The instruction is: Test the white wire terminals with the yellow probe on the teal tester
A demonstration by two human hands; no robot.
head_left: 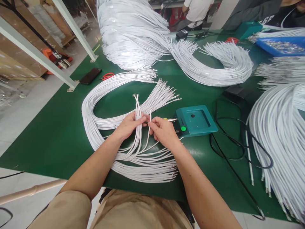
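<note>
My left hand (pixel 132 124) is closed around a small bunch of white wires (pixel 138 111), their tips pointing up and away from me. Just right of it, my right hand (pixel 163 129) pinches a single white wire (pixel 148 136) between thumb and fingers. Both hands nearly touch. A curved bundle of white wires (pixel 89 111) lies under and around them, with loose ends (pixel 164 175) spread toward me. Beside my right hand sits a teal device (pixel 195 120) with a lit green button (pixel 183 128) and a shallow square recess.
A big coil of white wire (pixel 131 31) stands at the back, with another bundle (pixel 214 74) to its right. More wires (pixel 278 127) fill the right side. A phone (pixel 91 75), red-handled scissors (pixel 108 76), a black cable (pixel 228 163) and a blue tray (pixel 264 47) lie on the green table (pixel 54 143).
</note>
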